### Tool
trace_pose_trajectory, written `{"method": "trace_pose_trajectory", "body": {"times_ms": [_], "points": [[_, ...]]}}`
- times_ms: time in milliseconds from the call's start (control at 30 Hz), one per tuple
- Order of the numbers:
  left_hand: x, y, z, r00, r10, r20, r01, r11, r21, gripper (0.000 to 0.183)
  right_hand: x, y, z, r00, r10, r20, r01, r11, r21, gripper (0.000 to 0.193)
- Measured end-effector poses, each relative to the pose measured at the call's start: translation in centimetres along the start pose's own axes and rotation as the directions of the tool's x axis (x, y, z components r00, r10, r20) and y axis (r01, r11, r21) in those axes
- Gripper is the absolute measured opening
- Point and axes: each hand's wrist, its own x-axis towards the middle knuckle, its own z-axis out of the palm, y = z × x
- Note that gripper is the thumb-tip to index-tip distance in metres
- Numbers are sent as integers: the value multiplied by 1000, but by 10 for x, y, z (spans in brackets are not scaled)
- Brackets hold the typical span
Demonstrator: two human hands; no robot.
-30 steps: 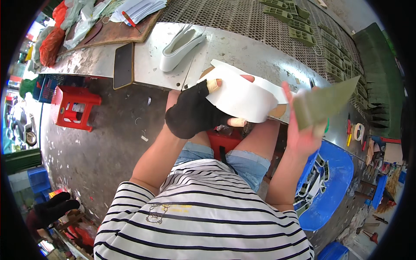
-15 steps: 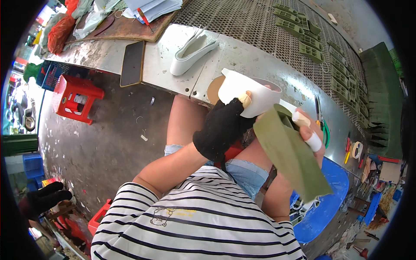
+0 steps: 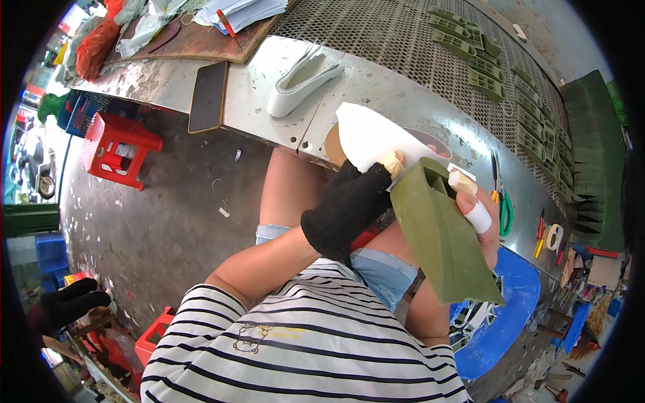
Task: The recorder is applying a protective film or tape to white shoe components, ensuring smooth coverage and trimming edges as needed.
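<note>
My left hand (image 3: pixel 346 208), in a black glove with bare fingertips, pinches a curved white shoe upper (image 3: pixel 376 138) along its lower edge. Tape covers the thumb tip. My right hand (image 3: pixel 480 215), with white wraps on the thumb and a finger, grips a green moulded piece (image 3: pixel 440 235) with a hollow end, held just below and right of the upper. Some right fingers are hidden behind the two pieces. A finished-looking white shoe upper (image 3: pixel 299 87) rests on the metal bench, left of the held one. Beneath the held upper shows a round brown patch (image 3: pixel 333 144).
Several green moulded pieces (image 3: pixel 487 84) lie on the mesh bench top (image 3: pixel 376 27). A phone (image 3: pixel 209 97) sits at the bench edge. Green-handled scissors (image 3: pixel 505 208) lie at right, beside a tape roll (image 3: pixel 554 236). A blue basin (image 3: pixel 500 336) and red stool (image 3: pixel 121 149) stand below.
The white upper has turned and shifted slightly right, its wide side now facing up. The green piece has swung a little more upright. Both hands keep their hold.
</note>
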Motion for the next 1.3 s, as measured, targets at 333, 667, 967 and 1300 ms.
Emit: {"method": "trace_pose_trajectory", "body": {"times_ms": [333,667,967,1300], "points": [[9,6,-12,975,212,68,-221,952,210,38,0,17,-8,986,-165,34,169,971,-167,29],[-10,53,22,854,497,-153,-435,844,314,16,16,17,-8,978,-210,-11,198,936,-292,34],[-20,42,34,818,570,-77,-517,787,337,11,27,11,-12,979,-201,39,197,874,-444,50],[-23,52,29,775,574,265,-583,489,649,32,26,21,-18,966,-236,107,257,819,-514,48]]}}
